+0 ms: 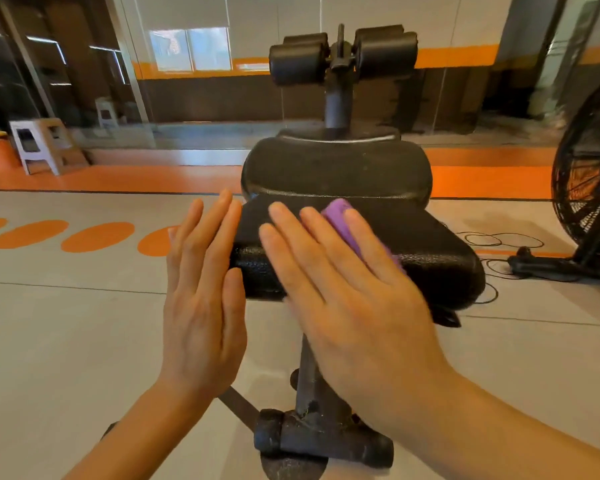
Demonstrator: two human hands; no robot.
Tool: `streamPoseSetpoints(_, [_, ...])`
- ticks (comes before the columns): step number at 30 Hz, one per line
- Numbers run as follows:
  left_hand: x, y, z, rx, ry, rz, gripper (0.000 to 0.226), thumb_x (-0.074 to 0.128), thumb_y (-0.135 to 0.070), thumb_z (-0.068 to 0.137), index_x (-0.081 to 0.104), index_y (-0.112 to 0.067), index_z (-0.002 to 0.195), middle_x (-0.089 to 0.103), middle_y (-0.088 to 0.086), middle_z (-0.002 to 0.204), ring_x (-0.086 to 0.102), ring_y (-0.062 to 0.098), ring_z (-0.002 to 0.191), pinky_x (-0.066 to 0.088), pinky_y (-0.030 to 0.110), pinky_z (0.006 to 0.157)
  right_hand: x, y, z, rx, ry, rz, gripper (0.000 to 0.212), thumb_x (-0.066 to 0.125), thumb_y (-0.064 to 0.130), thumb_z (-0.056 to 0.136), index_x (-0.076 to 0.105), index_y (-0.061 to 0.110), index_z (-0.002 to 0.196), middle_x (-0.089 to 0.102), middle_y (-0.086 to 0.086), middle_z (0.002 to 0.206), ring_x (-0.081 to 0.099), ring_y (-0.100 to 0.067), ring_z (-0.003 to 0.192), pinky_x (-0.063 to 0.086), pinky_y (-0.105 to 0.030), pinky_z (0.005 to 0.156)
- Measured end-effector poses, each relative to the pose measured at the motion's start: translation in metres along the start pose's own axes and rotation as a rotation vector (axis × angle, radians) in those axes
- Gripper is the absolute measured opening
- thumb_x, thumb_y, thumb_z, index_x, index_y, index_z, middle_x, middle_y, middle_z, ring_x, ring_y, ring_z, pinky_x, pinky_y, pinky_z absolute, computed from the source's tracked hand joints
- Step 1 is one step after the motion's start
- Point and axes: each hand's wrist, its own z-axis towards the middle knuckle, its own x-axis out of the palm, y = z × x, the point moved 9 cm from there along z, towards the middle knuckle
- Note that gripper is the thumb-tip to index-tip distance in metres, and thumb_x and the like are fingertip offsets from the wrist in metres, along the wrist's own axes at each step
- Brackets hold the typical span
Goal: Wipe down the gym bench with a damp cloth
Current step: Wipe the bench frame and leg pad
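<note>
While right hand [347, 271] flattens purple cloth [340, 216], bench [440, 258], left hand [201, 289] alongside

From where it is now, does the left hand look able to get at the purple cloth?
Probably not directly: the right hand lies flat over the purple cloth, leaving only its far edge showing. The left hand is open at the pad's left edge.

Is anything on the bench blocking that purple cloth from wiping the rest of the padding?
Nothing visible. The right hand presses the purple cloth flat on the near pad; the back pad ahead is bare. The left hand rests against the pad's left edge, beside the cloth's path.
</note>
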Motion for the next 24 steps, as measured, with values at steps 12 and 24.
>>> streamPoseSetpoints(12, [0.003, -0.029, 0.001, 0.084, 0.172, 0.198, 0.052, 0.02, -0.029, 0.103, 0.021, -0.012, 0.153, 0.015, -0.002, 0.162, 0.004, 0.02, 0.152, -0.004, 0.036, 0.124, -0.002, -0.038, -0.017, 0.129, -0.051, 0.109, 0.053, 0.047, 0.033, 0.097, 0.039, 0.011, 0.145, 0.049, -0.009, 0.144, 0.047, -0.027, 0.132, 0.024, -0.047, 0.118])
streamPoseSetpoints(24, [0.06, -0.117, 0.05, 0.202, 0.423, 0.228, 0.053, 0.021, -0.043, 0.102, 0.035, -0.021, 0.149, 0.031, -0.007, 0.155, 0.015, 0.005, 0.148, 0.005, 0.018, 0.121, 0.026, -0.143, -0.099, 0.997, -0.534, 1.563, 0.038, 0.037, 0.042, 0.098, 0.047, 0.041, 0.135, 0.065, 0.014, 0.109, 0.061, 0.001, 0.103, 0.052, -0.012, 0.073])
